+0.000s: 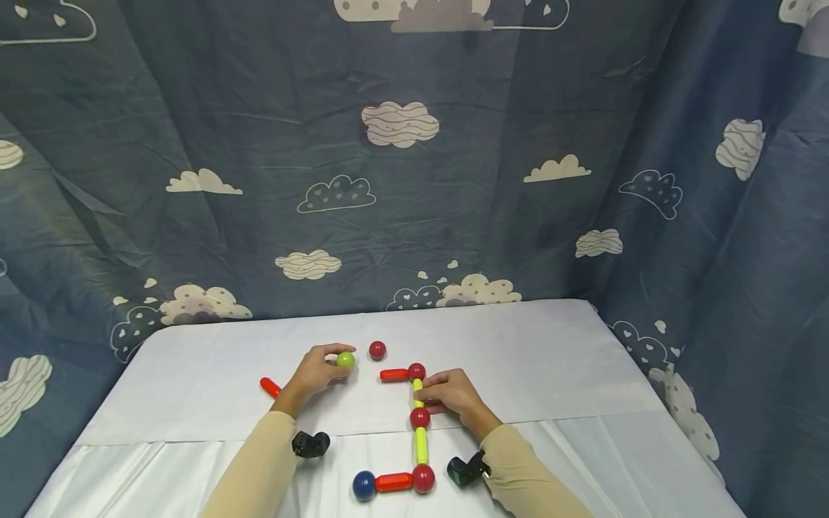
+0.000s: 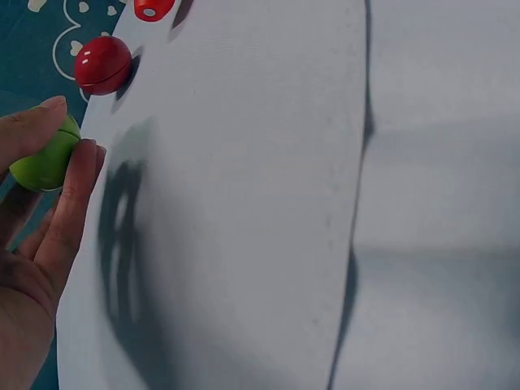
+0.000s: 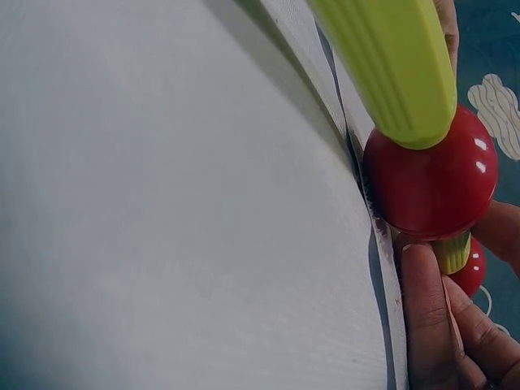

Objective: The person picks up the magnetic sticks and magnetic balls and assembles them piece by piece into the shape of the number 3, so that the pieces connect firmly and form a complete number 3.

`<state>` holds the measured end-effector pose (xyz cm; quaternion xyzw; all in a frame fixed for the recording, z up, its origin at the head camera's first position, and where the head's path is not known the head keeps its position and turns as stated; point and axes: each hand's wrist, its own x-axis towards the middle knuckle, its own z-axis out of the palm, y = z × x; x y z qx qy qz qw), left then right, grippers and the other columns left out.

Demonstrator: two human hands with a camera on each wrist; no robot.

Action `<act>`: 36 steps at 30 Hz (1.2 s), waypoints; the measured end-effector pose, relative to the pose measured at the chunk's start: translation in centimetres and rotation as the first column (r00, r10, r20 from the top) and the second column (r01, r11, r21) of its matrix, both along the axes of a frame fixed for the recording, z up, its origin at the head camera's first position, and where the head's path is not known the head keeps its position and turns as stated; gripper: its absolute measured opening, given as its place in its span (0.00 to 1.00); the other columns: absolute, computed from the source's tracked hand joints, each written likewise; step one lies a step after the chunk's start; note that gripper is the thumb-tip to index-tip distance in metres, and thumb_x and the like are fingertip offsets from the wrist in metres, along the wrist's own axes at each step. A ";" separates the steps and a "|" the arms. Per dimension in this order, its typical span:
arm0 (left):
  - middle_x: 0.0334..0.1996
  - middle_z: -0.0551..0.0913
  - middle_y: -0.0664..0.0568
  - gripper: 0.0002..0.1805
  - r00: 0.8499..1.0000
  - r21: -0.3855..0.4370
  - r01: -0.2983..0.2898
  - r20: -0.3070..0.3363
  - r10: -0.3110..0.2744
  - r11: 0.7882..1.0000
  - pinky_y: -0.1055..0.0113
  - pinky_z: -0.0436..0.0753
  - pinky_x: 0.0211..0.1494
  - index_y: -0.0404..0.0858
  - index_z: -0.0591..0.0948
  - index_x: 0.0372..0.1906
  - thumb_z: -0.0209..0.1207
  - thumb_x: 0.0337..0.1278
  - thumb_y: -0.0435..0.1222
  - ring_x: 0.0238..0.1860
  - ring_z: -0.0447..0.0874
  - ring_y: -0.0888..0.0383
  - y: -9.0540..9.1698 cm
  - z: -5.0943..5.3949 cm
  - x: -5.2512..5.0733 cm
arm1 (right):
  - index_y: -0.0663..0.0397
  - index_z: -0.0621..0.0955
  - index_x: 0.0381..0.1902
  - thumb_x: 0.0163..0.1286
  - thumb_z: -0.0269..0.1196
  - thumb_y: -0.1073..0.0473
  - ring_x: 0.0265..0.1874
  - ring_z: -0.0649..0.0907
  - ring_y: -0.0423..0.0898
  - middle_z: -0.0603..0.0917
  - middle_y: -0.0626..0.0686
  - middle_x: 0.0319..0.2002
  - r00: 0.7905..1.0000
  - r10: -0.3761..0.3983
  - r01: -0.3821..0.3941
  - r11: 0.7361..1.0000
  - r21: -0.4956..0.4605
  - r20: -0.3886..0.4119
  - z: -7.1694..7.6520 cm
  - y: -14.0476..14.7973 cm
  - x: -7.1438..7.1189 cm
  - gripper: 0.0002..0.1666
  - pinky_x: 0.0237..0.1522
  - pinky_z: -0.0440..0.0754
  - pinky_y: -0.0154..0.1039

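My left hand (image 1: pixel 319 372) pinches a lime-green ball (image 1: pixel 346 359) between thumb and fingers, above the white table. With its fingertips my right hand (image 1: pixel 458 396) grips the upper yellow-green rod (image 1: pixel 417 388) of a joined ball-and-rod figure. That rod links a top red ball (image 1: pixel 417 371) to a middle red ball (image 1: pixel 419 418). From the top ball a red rod (image 1: pixel 393 375) points left. A lower yellow-green rod (image 1: pixel 422 446) runs to a bottom red ball (image 1: pixel 424 478); from there another red rod (image 1: pixel 393 482) leads left to a blue ball (image 1: pixel 364 486).
A loose red ball (image 1: pixel 378 350) lies just right of the green one. Partly behind the left forearm is a loose red rod (image 1: pixel 269 387). The white cloth (image 1: pixel 550 360) has a crosswise fold, and a cloud-patterned dark curtain (image 1: pixel 259 144) hangs behind the table.
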<state>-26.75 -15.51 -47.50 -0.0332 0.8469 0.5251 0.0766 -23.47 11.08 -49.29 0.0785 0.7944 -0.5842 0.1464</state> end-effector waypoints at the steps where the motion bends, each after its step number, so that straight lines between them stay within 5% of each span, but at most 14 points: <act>1: 0.51 0.80 0.43 0.25 1.000 -0.005 0.001 -0.005 -0.001 1.000 0.66 0.80 0.38 0.37 0.80 0.55 0.67 0.48 0.24 0.39 0.79 0.55 -0.1 0.0 0.1 | 0.64 0.84 0.39 0.51 0.75 0.61 0.22 0.84 0.42 0.85 0.53 0.29 1.000 0.001 -0.001 1.000 -0.003 -0.001 0.0 0.0 0.0 0.18 0.28 0.82 0.35; 10: 0.47 0.79 0.45 0.18 1.000 0.025 0.021 -0.012 -0.020 0.999 0.65 0.77 0.38 0.35 0.81 0.49 0.66 0.50 0.26 0.37 0.77 0.55 -0.4 -0.2 0.9 | 0.65 0.84 0.39 0.52 0.75 0.62 0.22 0.84 0.43 0.86 0.54 0.29 1.000 0.005 -0.005 1.000 -0.015 -0.011 0.0 0.1 0.0 0.18 0.27 0.83 0.36; 17: 0.50 0.80 0.47 0.15 0.999 0.080 0.022 0.025 -0.024 0.997 0.62 0.81 0.47 0.35 0.81 0.52 0.61 0.59 0.30 0.42 0.81 0.57 -0.2 -0.6 1.5 | 0.64 0.84 0.39 0.51 0.75 0.61 0.22 0.84 0.43 0.85 0.53 0.28 1.000 -0.011 0.011 1.000 0.000 -0.004 -0.1 0.2 0.1 0.18 0.27 0.82 0.35; 22: 0.53 0.79 0.47 0.16 1.000 0.033 0.029 0.010 -0.029 0.999 0.63 0.80 0.46 0.38 0.82 0.51 0.63 0.56 0.28 0.45 0.80 0.56 -0.2 -0.7 1.7 | 0.64 0.84 0.39 0.51 0.75 0.60 0.22 0.84 0.43 0.85 0.53 0.28 1.000 -0.015 0.015 1.000 0.001 0.010 -0.1 0.0 0.0 0.18 0.27 0.82 0.35; 36: 0.39 0.85 0.51 0.17 0.989 -0.154 0.091 -0.103 -0.108 0.984 0.60 0.79 0.46 0.38 0.85 0.44 0.72 0.43 0.31 0.40 0.82 0.57 1.2 -1.1 1.8 | 0.64 0.83 0.39 0.51 0.75 0.61 0.22 0.84 0.43 0.85 0.54 0.28 1.000 0.001 -0.001 1.000 -0.006 0.001 -0.1 0.1 -0.1 0.19 0.27 0.82 0.35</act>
